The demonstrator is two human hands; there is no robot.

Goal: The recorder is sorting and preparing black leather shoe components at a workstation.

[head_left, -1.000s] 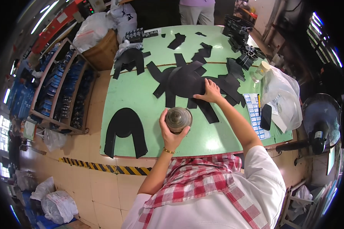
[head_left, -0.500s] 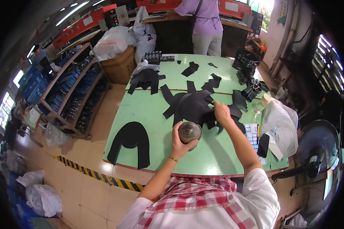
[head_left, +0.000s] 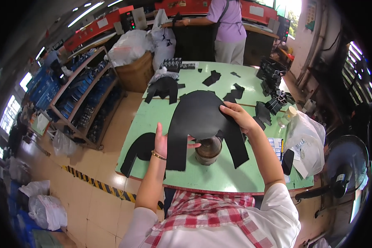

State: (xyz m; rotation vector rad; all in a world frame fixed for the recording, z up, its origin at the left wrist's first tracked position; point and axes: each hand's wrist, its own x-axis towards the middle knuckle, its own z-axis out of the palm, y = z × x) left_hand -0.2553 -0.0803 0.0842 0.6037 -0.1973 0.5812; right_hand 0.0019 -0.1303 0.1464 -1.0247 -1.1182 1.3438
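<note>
Black piece (head_left: 198, 113), left hand (head_left: 160, 144) partly hidden behind

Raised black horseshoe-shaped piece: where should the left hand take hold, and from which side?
On the black piece, probably the left leg, pinched at its outer edge from the left: it looks thin and flat, the right hand grips the upper right edge, and the left hand has fingers behind that leg.

Before me, the green bench (head_left: 190, 182) carries a black U-shaped piece (head_left: 130, 155) at left, a ridged pot (head_left: 209, 152) near the middle, far scraps (head_left: 212, 78) and a jar (head_left: 286, 120) beside a white bag (head_left: 304, 134).
</note>
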